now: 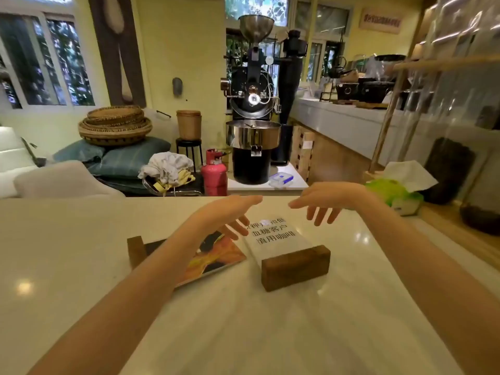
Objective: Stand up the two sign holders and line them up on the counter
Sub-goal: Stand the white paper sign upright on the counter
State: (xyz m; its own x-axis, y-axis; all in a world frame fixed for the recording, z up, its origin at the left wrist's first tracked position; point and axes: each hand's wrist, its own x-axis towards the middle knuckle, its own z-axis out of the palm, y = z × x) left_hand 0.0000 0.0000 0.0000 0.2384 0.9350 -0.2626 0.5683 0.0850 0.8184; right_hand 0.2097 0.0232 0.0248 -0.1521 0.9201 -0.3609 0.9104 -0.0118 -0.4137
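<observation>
Head view, looking down on a pale counter with both sign holders lying flat. Right-hand one, a clear sign holder with black printed characters: wooden base toward the person, clear panel running away, long axis nearly straight out, tilted slightly left. Left-hand one, a picture sign holder with an orange and black print: wooden base at the far left, panel running to the right, long axis across the counter, partly hidden under the left forearm.

Left hand spread, fingers loose, holding nothing, hovering at the far left corner of the clear panel. Right hand also spread and empty, fingers hanging down, just beyond the far right corner of the same panel. Far edge of the clear panel between the two hands; contact not certain for the left fingertips.

Judged from this: clear holder probably first, both hands about equally near, lifting the far edge up and toward the person, pivoting over the base.
</observation>
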